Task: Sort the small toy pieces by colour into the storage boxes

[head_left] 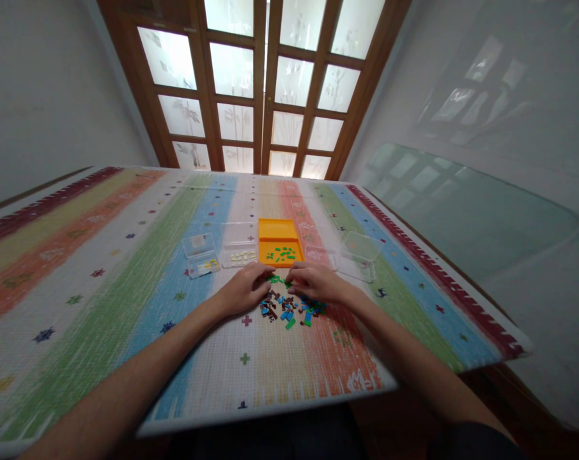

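A pile of small toy building bricks [287, 313] in brown, blue and green lies on the striped cloth in front of me. My left hand [246, 289] rests at the pile's left edge, thumb and fingers apart, beside some loose green bricks [274, 279]. From the other side my right hand [316, 282] reaches over the pile with its fingers curled in. Green shows at its fingertips, but whatever they pinch is too small to make out. Just beyond both hands stands an opened orange box [277, 229] with several green bricks [284, 253] inside.
Left of the orange box are a clear box with pale yellow bricks [243, 257] and another clear box [199, 244] with yellow and white pieces. On the right sit two clear boxes, one [321, 257] nearer and one [361, 246] farther. The striped tablecloth [140, 281] covers the table.
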{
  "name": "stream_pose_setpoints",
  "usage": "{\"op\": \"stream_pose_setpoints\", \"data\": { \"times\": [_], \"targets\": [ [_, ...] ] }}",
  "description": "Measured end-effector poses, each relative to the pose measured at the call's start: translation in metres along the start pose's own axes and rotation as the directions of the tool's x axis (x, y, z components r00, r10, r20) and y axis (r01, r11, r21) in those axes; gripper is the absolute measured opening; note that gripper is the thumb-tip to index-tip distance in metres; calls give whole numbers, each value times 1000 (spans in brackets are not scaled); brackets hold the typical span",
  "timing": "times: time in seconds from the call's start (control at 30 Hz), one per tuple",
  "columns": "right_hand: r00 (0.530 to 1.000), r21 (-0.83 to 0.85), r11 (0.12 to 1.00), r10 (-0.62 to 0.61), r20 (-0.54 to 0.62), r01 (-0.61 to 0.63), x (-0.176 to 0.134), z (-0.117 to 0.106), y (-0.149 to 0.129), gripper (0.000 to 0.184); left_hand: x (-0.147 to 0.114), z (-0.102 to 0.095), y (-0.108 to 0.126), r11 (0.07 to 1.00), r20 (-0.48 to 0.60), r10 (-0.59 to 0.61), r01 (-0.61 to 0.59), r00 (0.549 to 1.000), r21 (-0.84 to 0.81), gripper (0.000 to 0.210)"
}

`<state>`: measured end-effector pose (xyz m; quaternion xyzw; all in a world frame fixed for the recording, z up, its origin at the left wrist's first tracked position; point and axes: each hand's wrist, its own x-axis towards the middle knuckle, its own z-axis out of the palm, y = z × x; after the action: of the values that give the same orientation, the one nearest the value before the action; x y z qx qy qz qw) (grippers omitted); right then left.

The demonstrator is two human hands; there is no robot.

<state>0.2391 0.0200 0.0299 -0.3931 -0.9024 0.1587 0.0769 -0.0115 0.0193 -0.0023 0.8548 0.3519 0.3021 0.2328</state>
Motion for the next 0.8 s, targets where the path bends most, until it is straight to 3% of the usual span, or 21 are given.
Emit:
{"op": "stream_pose_setpoints", "data": {
  "times": [0.8],
  "targets": [
    [999,10,1000,-12,-31,13,-1,-6,6,24,0,0,0,1000,12,13,-12,1000,-7,31]
  ]
}}
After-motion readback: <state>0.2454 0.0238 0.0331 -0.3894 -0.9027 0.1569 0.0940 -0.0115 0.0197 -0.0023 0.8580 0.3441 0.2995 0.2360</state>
